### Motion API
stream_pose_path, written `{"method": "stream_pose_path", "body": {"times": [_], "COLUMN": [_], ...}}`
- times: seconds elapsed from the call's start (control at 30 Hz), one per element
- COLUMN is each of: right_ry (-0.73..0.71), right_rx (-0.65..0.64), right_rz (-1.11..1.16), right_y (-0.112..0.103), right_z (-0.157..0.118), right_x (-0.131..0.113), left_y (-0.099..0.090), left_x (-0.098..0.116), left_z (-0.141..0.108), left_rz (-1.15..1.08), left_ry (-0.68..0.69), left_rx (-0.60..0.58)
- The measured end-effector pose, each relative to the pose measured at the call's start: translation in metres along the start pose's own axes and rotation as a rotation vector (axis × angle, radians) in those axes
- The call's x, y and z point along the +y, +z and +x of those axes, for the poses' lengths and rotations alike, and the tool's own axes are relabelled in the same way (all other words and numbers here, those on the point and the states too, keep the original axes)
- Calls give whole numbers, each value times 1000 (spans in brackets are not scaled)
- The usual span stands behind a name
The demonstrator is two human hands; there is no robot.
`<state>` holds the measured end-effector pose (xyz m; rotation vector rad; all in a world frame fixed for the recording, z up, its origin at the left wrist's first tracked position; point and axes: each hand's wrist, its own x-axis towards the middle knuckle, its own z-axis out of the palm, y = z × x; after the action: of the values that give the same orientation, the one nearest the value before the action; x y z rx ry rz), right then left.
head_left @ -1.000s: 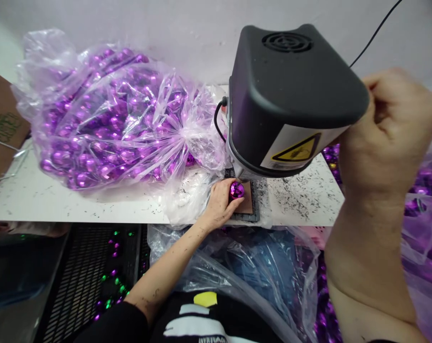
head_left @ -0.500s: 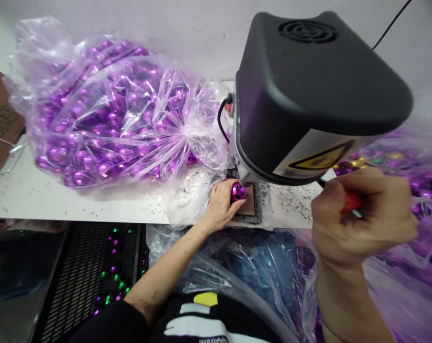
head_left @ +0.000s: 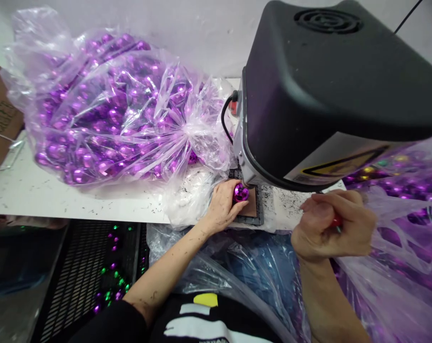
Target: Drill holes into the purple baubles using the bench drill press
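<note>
Fingers of my left hand [head_left: 223, 205] curl round the left side of a shiny purple faceted ball [head_left: 241, 192]. The ball rests on a brown pad [head_left: 250, 206] over a dark base, right under the drill press [head_left: 330, 95]. The tip of its spindle is at or just above the ball; whether they touch I cannot tell. My right hand [head_left: 334, 224] is closed round the red-ended lever [head_left: 336, 220] at the press's right side, most of the lever hidden by the fingers. The press's black housing carries a yellow warning label [head_left: 341, 162].
A knotted clear bag of purple balls [head_left: 112, 109] fills the left of the white table [head_left: 19, 197]. Dark shavings [head_left: 285, 202] litter the tabletop. More bagged purple beads [head_left: 409, 186] are at the right. Below left, green and purple beads [head_left: 118, 276] lie by a black crate [head_left: 76, 267].
My right hand has come down and to the left, still round the red-ended lever. My left hand stays on the purple ball. The view has shifted slightly.
</note>
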<state>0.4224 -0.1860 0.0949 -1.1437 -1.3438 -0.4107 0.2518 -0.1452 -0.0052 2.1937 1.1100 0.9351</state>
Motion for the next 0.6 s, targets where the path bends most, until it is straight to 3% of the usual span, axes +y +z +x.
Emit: {"method": "stream_pose_path", "body": {"times": [0.47, 0.6], "right_ry": [24, 123], "right_rx": [127, 19], "right_rz": [-17, 2], "right_y": [10, 9], "right_z": [-17, -31], "right_x": [14, 22], "left_y": [0, 0], "left_x": [-1, -2], "left_z": [-1, 0], "left_rz": [23, 2], "left_ry": [-22, -20], "left_rx": [-11, -12]}}
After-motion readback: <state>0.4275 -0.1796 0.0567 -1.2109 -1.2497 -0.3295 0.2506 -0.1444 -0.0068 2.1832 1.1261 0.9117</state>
